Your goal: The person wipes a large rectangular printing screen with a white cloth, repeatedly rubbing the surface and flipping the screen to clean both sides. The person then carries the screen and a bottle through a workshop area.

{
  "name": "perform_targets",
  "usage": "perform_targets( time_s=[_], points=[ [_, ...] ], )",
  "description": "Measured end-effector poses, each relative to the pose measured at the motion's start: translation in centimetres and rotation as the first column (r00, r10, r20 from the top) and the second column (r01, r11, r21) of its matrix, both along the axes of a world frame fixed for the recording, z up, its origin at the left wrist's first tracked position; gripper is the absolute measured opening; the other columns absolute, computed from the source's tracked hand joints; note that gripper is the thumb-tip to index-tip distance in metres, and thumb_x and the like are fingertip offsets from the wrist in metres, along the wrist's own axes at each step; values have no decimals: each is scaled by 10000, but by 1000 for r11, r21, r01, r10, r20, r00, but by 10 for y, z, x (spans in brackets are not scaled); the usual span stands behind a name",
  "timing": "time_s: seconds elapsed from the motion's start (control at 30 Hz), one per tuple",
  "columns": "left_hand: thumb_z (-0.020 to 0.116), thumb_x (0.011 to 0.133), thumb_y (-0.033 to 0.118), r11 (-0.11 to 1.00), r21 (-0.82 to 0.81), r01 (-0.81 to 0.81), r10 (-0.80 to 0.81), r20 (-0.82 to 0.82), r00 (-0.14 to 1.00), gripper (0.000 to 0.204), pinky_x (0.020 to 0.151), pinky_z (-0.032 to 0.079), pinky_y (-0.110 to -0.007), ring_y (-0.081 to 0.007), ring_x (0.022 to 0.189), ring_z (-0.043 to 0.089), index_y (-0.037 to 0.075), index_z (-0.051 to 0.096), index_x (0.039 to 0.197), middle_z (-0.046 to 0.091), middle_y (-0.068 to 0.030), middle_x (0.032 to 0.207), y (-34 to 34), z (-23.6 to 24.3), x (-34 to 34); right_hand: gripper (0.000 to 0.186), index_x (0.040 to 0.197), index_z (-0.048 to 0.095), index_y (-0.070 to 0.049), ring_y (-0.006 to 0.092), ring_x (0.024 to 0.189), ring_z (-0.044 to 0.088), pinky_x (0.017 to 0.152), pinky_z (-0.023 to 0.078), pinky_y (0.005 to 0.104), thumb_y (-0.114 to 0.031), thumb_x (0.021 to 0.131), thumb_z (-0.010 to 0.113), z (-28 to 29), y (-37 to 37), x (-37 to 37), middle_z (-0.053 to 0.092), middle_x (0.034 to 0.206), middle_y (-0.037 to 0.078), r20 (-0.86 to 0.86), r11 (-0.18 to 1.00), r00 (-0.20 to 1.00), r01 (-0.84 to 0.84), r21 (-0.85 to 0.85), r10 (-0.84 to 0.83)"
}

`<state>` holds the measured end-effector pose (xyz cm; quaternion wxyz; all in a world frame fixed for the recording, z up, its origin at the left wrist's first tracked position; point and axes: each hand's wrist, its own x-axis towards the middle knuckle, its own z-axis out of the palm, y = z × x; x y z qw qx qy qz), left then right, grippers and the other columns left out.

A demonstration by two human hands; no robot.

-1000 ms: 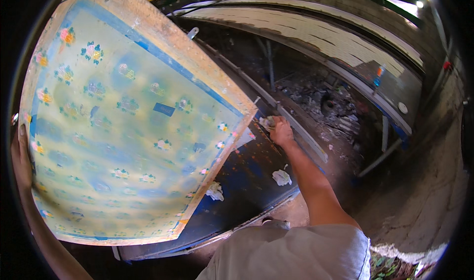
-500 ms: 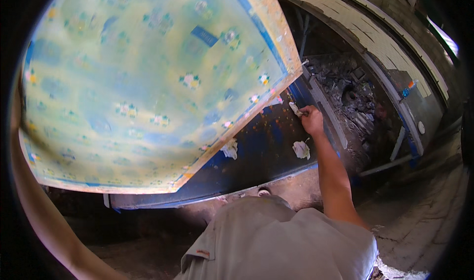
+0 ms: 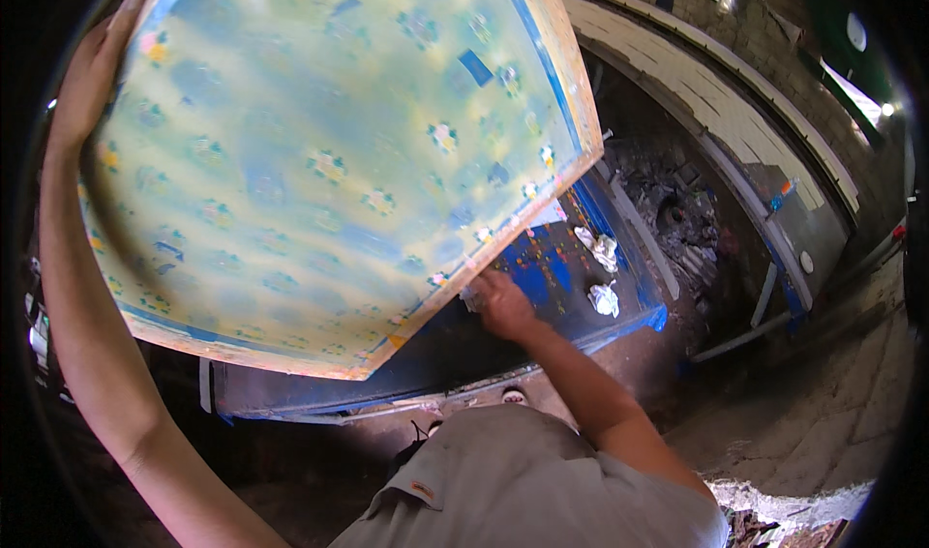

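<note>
A large screen frame with a pale, translucent mesh, blue borders and small flower shapes fills the upper left, raised over a dark, paint-stained table. My left hand grips its left edge high up, fingers wrapped along it. My right hand is closed on a crumpled white cloth or paper beside the frame's lower right edge. Two crumpled white wads lie on the table, and a white sheet shows partly from under the frame.
A long pale table runs behind at right, with a blue bottle and small white oval object near its end. Metal rails and dark debris lie between the tables. My sandalled foot is on the floor below.
My left hand is higher along the frame's edge. My right hand has moved left and toward me to the frame's lower edge; a white wad now lies near its former place.
</note>
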<state>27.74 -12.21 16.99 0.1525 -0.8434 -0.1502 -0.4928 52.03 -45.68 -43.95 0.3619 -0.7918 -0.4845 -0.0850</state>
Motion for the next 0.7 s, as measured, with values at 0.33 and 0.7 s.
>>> perform_targets(
  time_s=[0.33,0.7],
  points=[
    [485,1044,732,994,34,100,-94,-142,985,831,1051,534,-389,-263,1101,764,45,676,1470,774,-210,1251,-16,53,69,147,1006,784,-63,318,1059,733,899,603,440,-75,860,790,28,-42,-40,750,1100,150,-48,996,995,-86,-6,85],
    [483,1009,757,977,94,193,-139,-406,903,891,1009,550,-479,-404,1113,760,-52,750,1269,759,-308,1192,-92,21,231,232,1210,732,-22,134,947,692,836,561,292,33,985,722,167,-80,-34,752,1052,76,-447,766,868,434,474,-216]
  ],
)
